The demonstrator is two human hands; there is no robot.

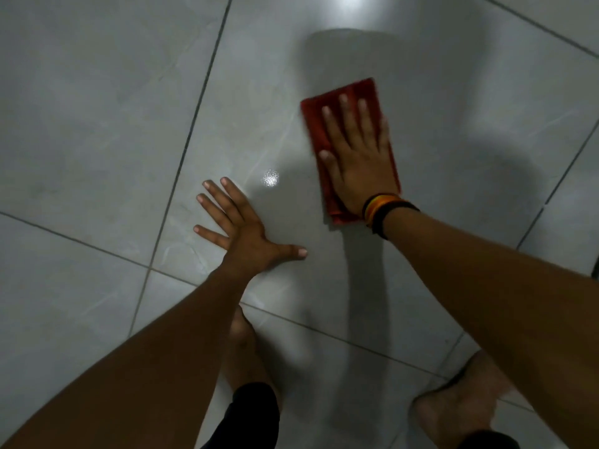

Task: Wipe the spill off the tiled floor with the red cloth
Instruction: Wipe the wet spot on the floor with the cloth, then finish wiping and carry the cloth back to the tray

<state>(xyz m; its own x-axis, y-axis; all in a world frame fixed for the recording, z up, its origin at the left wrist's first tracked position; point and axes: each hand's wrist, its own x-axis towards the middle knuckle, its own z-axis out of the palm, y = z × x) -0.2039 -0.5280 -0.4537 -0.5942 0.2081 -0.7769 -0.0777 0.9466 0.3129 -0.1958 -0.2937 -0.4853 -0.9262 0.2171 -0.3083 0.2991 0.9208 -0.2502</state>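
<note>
A folded red cloth (316,124) lies flat on the grey tiled floor (97,108), right of centre. My right hand (356,157) presses on top of it, palm down, fingers spread and pointing away from me; its wrist wears several coloured bands. My left hand (241,231) rests flat on the bare tile to the left, fingers apart, holding nothing. Between the two hands a small wet glint (271,178) shines on the tile. Faint streaks show left of the cloth.
Dark grout lines (181,163) cross the floor diagonally. My two bare feet (460,406) stand at the bottom of the view, one under each arm. A bright light reflection (348,1) sits at the top edge.
</note>
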